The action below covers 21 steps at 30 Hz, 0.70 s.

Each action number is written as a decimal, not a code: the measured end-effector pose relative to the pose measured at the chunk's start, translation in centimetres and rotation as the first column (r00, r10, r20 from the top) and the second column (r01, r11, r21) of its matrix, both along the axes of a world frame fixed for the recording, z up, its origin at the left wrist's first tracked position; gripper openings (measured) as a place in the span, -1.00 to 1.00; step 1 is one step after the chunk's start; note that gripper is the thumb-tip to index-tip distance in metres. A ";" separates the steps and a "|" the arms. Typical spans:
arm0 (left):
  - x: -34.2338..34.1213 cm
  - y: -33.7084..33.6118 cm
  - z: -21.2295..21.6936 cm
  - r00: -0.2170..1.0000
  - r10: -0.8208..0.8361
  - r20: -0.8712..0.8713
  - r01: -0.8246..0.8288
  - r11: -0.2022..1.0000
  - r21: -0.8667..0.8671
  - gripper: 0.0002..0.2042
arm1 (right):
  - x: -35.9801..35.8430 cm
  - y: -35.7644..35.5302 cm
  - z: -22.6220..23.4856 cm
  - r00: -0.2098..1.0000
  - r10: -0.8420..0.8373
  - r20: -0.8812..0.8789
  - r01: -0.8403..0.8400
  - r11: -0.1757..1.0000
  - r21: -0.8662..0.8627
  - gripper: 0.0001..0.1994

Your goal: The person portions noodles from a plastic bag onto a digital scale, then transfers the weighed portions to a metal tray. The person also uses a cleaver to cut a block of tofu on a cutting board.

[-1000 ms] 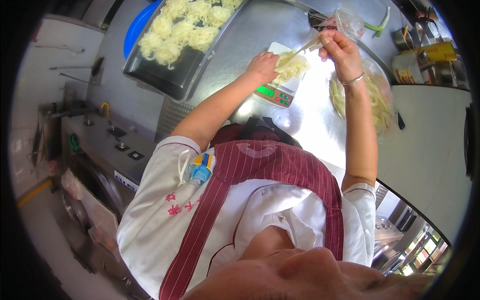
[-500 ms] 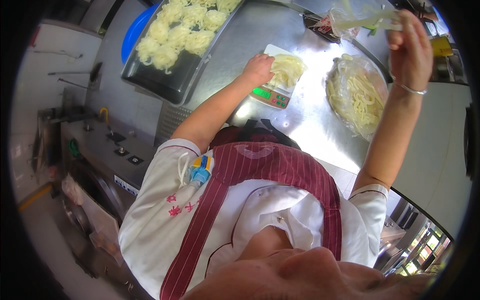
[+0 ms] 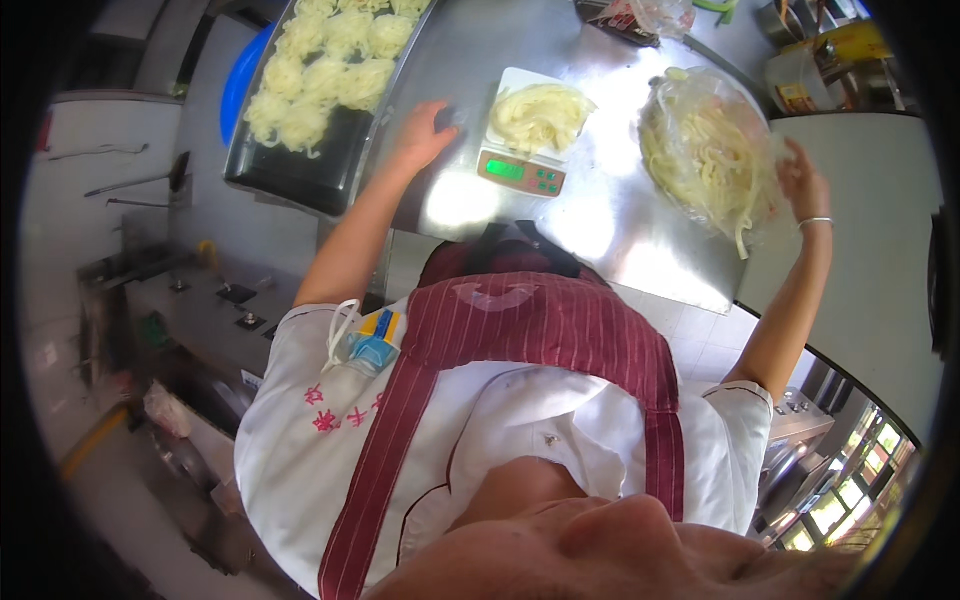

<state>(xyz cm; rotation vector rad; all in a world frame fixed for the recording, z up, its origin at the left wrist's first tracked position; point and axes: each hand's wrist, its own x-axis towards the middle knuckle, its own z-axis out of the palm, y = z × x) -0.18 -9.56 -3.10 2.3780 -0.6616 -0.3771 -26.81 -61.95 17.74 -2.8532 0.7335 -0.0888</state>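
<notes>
Noodle pile (image 3: 540, 118) sits on the white plate of the scale (image 3: 522, 173), green display lit. Scale rests on the metal tabletop (image 3: 458, 55). Left hand (image 3: 425, 138): thumb spread well away from fingers, nothing in it, over the tabletop between scale and tray, touching neither. Right hand (image 3: 803, 182): fingers loosely curled, partly open, at the right edge of the clear noodle bag (image 3: 700, 150); can't tell if it grips the plastic. Bag is right of the scale, pale strips inside. Tray (image 3: 325, 155) left, dark, noodle bundles (image 3: 330, 65) on its far part, near part bare. Blue round item (image 3: 238, 90) just beyond the tray's left side.
</notes>
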 end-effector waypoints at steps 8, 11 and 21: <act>-5.0 4.7 -2.7 0.977 -0.212 0.001 0.183 0.846 0.501 -0.23 | -2.2 4.9 -6.3 0.993 -0.098 -0.067 0.109 0.975 0.193 -0.65; -4.8 4.3 -2.2 0.983 -0.184 -0.005 0.164 0.864 0.476 -0.23 | -1.1 6.8 -7.2 1.000 -0.001 -0.010 0.003 0.986 0.167 -0.68; -4.9 4.3 -2.2 0.988 -0.150 -0.032 0.147 0.868 0.474 -0.23 | 2.1 11.1 -8.2 0.993 0.106 0.055 -0.118 0.951 0.284 -0.74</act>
